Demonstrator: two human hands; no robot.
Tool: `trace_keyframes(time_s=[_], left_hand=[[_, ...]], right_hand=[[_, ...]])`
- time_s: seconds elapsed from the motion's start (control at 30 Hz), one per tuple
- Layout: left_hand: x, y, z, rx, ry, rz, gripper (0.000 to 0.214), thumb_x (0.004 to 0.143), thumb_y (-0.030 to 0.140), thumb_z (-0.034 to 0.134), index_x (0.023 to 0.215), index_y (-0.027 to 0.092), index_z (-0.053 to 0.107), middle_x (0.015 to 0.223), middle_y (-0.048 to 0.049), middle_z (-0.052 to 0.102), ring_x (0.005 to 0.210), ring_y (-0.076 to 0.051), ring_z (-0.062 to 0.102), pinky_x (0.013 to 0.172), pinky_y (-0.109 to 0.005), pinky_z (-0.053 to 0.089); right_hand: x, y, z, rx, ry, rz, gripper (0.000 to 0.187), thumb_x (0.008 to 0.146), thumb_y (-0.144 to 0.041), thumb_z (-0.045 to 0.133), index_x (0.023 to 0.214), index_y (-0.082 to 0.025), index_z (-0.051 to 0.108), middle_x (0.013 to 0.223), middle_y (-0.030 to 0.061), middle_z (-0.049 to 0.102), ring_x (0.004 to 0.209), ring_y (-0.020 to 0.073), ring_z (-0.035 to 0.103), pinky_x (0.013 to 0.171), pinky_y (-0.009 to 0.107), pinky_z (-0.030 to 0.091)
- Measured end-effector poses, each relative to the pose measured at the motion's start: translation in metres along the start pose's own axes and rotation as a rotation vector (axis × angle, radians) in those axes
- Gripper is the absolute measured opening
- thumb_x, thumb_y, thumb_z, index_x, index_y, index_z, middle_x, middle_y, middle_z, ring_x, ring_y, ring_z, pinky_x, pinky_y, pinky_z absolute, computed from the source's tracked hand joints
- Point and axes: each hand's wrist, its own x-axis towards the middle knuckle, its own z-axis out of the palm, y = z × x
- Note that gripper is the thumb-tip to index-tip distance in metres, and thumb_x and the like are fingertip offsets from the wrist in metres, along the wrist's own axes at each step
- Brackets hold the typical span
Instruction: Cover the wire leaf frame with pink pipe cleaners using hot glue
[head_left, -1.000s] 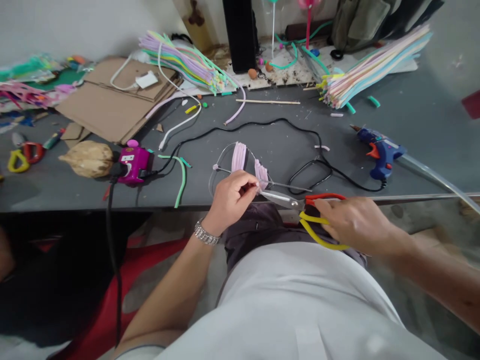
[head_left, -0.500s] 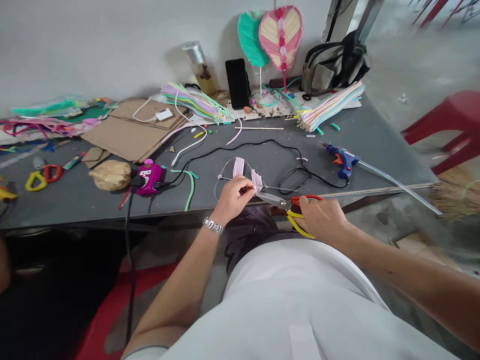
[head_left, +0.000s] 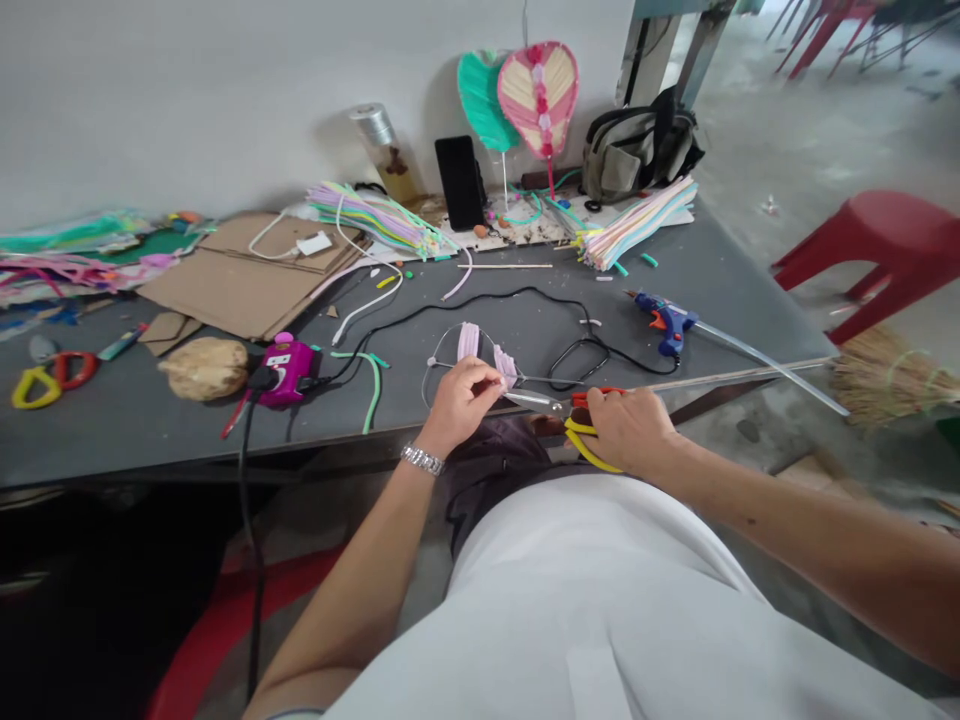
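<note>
Left hand (head_left: 463, 405) pinches a pale pink pleated strip (head_left: 506, 367); right hand (head_left: 628, 430) clasps red-and-yellow-handled steel scissors (head_left: 579, 415), whose blades (head_left: 531, 399) could nick fingers (head_left: 487, 378) if they slip.

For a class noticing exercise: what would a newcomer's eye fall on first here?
The two hands at the table's front edge draw the eye: the left hand holds pleated pink strips on a wire frame, and the right hand grips red-and-yellow-handled scissors. Above them, by the wall, stands a heart-shaped pink ornament on a stem. To its right, a bundle of pastel straws lies on the grey table.
</note>
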Motion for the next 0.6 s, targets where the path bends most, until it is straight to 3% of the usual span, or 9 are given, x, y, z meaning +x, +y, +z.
trace_keyframes(time_s=[0.17,0.3,0.47,0.6], left_hand=[[0.0,-0.001,0.001,-0.005,0.006,-0.008,0.012,0.091,0.026,0.064,0.082,0.02,0.071,0.084,-0.0037,0.067,0.081,-0.019,0.063,0.078,-0.032,0.05],[0.0,-0.001,0.001,0.004,0.005,-0.014,0.012,0.091,0.025,0.064,0.082,0.02,0.071,0.083,-0.0036,0.066,0.08,-0.018,0.062,0.077,-0.032,0.049],[0.0,0.0,0.001,0.013,0.023,-0.033,0.013,0.09,0.025,0.063,0.081,0.02,0.071,0.081,-0.0028,0.065,0.075,-0.017,0.059,0.072,-0.031,0.047],[-0.002,0.002,0.004,-0.083,0.106,-0.087,0.012,0.087,0.028,0.065,0.079,0.019,0.069,0.081,-0.0026,0.066,0.07,-0.015,0.058,0.067,-0.029,0.048]], right_hand=[[0.001,-0.005,-0.016,-0.081,-0.137,-0.012,0.057,0.108,-0.054,0.032,0.095,-0.009,0.064,0.075,0.0161,0.074,0.068,0.0249,0.074,0.061,0.028,0.039],[-0.001,-0.004,-0.024,-0.021,-0.112,-0.065,0.052,0.11,-0.048,0.032,0.097,-0.009,0.065,0.077,0.0163,0.075,0.067,0.0244,0.073,0.059,0.028,0.036],[0.002,-0.004,-0.015,-0.103,-0.175,-0.09,0.045,0.11,-0.038,0.035,0.093,-0.011,0.066,0.073,0.014,0.073,0.063,0.0228,0.072,0.054,0.027,0.032],[-0.002,0.0,-0.011,-0.117,-0.094,-0.09,0.038,0.108,-0.039,0.042,0.098,-0.012,0.066,0.074,0.0135,0.074,0.065,0.0238,0.072,0.056,0.028,0.034]])
